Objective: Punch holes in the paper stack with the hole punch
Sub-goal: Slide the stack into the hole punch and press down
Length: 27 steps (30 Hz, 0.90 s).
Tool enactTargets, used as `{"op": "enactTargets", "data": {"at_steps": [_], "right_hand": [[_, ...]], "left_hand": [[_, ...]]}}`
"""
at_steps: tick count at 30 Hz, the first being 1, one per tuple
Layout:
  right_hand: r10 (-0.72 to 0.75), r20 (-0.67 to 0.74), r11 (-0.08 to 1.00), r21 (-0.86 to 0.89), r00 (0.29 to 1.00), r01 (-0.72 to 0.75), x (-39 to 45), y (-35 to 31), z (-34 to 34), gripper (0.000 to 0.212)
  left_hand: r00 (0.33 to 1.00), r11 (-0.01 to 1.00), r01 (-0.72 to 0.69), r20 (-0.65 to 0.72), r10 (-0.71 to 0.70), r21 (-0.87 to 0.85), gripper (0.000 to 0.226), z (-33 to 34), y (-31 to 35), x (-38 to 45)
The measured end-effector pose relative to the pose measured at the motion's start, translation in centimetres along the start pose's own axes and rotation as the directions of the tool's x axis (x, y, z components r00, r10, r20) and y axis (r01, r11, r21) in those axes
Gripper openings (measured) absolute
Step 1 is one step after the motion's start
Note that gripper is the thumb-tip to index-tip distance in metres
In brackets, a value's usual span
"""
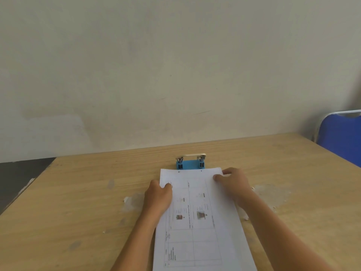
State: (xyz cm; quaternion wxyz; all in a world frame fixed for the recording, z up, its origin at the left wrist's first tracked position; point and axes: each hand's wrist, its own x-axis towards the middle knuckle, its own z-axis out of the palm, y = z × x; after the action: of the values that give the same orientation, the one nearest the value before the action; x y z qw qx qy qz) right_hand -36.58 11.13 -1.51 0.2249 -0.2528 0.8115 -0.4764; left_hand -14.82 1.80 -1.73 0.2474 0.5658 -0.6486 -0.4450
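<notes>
I see first the pale wall [156,65] that fills the upper half of the view, and below it the wooden surface [78,192], with worn, whitish patches on both sides of the work. At the far right edge stands a blue chair [340,137]. The paper stack [201,222] lies in the middle of the surface with its long axis running away from me, the short far edge pointing toward the wall; two small dark holes show near that far edge. The top sheet carries a printed table with small pictures and lines of text, but the writing is too blurred for me to read. My left hand [158,196] holds the left long edge of the stack, thumb on top of the sheet. My right hand [232,182] grips the far right corner, fingers curled over the paper. The hole punch [190,162], blue with a pale lever on top, stands just beyond the far edge of the stack, its long axis across, parallel to that edge; I can read no brand on it.
</notes>
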Motion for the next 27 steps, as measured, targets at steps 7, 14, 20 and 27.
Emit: {"op": "enactTargets", "data": {"at_steps": [7, 14, 20, 27], "right_hand": [[0.031, 0.140, 0.997, 0.065, 0.990, -0.040, -1.7, 0.3, -0.4, 0.057], [0.018, 0.103, 0.996, 0.085, 0.994, -0.027, -3.5, -0.8, -1.9, 0.028], [-0.276, 0.028, 0.924, 0.285, 0.961, 0.257, -6.3, -4.7, -3.6, 0.016], [-0.548, -0.166, 0.748, 0.343, 0.820, 0.569, -10.8, -8.3, -5.7, 0.011]], "left_hand": [[0.996, 0.995, 0.050, 0.072, -0.044, -0.085, 0.034, -0.1, 0.2, -1.5], [0.998, 0.973, -0.046, -0.044, 0.037, -0.224, 0.025, 0.1, -0.3, -4.0], [0.854, 0.867, -0.469, -0.339, 0.396, -0.168, 0.022, -2.2, 3.0, -6.6], [0.627, 0.673, -0.732, -0.491, 0.604, -0.108, 0.018, -4.9, 7.1, -10.8]]}}
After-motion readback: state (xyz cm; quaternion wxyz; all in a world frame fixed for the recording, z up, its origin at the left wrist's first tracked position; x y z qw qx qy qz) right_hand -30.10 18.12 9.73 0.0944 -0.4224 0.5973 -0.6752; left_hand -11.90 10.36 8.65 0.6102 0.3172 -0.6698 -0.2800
